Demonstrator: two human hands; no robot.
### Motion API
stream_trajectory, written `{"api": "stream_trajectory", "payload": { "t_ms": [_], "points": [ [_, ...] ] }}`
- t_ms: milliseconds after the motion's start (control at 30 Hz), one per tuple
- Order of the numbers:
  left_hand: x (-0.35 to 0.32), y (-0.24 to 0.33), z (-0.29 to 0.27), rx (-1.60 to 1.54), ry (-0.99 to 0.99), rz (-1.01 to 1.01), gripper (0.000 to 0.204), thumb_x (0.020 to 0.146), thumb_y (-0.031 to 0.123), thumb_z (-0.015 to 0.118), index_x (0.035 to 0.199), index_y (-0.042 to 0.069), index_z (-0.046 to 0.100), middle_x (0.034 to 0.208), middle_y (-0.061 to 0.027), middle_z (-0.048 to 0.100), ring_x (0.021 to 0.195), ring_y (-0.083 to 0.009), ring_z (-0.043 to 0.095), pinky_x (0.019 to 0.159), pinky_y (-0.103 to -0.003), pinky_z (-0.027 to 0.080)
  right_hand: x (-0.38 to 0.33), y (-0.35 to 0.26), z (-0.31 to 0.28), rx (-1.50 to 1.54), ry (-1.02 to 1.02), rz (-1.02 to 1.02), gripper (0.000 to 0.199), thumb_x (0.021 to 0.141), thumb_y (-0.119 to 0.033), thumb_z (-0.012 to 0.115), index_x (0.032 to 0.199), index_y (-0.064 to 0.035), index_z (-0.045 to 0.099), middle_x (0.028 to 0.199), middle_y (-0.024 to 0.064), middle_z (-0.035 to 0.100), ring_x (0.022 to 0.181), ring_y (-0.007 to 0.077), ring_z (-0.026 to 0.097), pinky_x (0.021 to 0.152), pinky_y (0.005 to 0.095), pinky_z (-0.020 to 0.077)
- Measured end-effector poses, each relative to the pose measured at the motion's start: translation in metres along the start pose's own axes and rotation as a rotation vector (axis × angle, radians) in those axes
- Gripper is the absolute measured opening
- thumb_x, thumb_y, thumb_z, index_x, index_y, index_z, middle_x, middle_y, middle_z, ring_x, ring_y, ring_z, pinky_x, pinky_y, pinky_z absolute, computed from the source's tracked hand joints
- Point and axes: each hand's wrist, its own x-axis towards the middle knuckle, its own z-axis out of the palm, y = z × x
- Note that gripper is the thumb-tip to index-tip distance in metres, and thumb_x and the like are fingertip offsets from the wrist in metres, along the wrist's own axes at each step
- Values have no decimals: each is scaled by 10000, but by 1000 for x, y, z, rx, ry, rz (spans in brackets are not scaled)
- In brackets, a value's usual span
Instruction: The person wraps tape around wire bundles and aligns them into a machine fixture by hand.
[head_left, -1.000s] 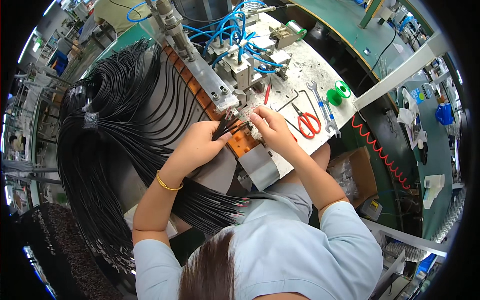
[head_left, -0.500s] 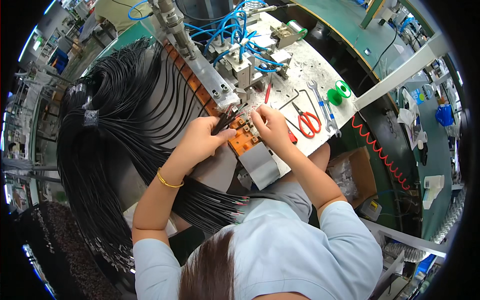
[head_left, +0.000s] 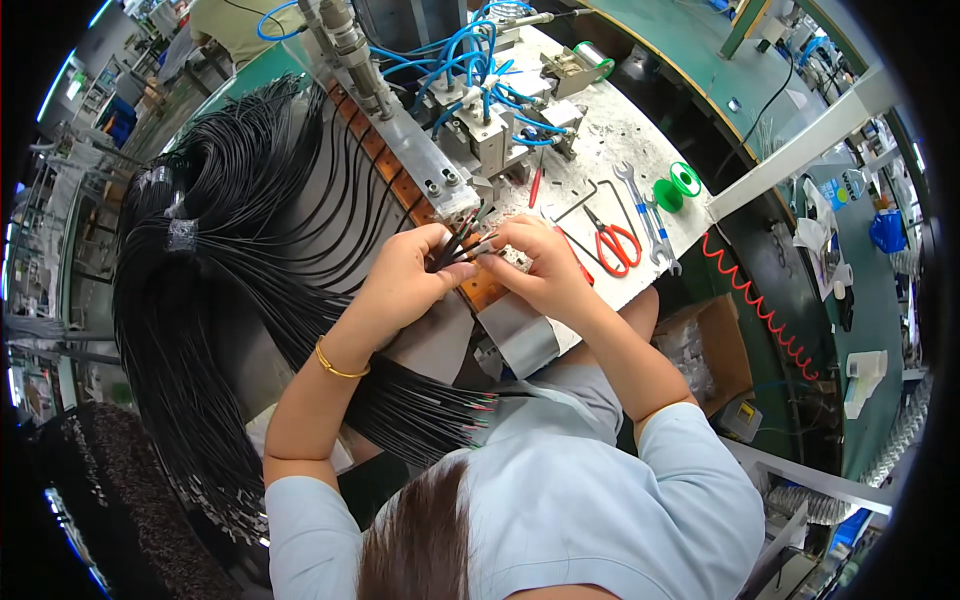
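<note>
My left hand [head_left: 405,278] is closed around a small bunch of black cables [head_left: 455,248], their stripped ends pointing up and away past the thumb. Close against it, my right hand [head_left: 540,268] pinches the end of one cable between thumb and fingers; the exact tip is partly hidden. Both hands are over the orange-brown fixture strip [head_left: 482,292], in front of the machine's metal arm [head_left: 440,185]. From the left, a large bundle of black cables [head_left: 230,215] fans out toward my left hand. Another sheaf of cables [head_left: 410,405] with coloured wire ends lies under my left forearm.
Blue air tubes [head_left: 450,60] run over the machine. On the white worktop lie red-handled scissors [head_left: 620,248], wrenches [head_left: 645,215], hex keys [head_left: 580,200] and a green spool [head_left: 684,180]. A grey metal plate [head_left: 520,340] edges the fixture. A cardboard box [head_left: 725,350] stands lower right.
My right hand has moved left to meet my left hand, its fingers now on a cable end. My left hand keeps its hold, nearly in place.
</note>
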Motion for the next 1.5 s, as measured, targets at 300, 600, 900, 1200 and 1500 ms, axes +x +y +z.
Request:
{"api": "stream_trajectory", "payload": {
  "t_ms": [300,600,900,1200,1500],
  "points": [
    [-5,17,3,-136,47,-199,180,854,139,677,817,-12,588,649,-2,542,602,-54,491,548,-242,413,-4,-9,7,-446,56,-152,65,804,-102,630,823,-46,603,771,77,583,794,257,564,788,369,400],
    [-2,12,-3,-197,-37,-84,117,885,130,636,858,20,607,680,29,547,567,-36,489,507,-203,381,2,5,5,129,-11,136,153,885,-183,575,785,-67,574,747,68,586,750,255,560,786,383,366],
    [-7,12,-20,-19,3,-127,211,874,183,652,805,-9,600,668,-8,554,568,-69,507,526,-237,411,-2,5,-1,-361,-38,-127,169,893,-170,591,836,-15,557,762,113,559,771,271,547,710,342,418],
    [-2,9,-4,240,18,-28,210,843,141,644,850,-63,597,697,-209,596,620,-338,567,618,-380,454,-4,30,-3,69,-6,296,223,902,-200,577,799,-9,524,716,81,520,723,201,508,684,314,406],
    [0,-6,9,449,152,124,239,851,163,662,885,-67,605,679,-158,601,605,-215,581,589,-347,458,-10,64,15,468,-23,436,231,921,-208,551,801,-12,529,697,65,511,648,165,482,617,292,396]
  ]
}}
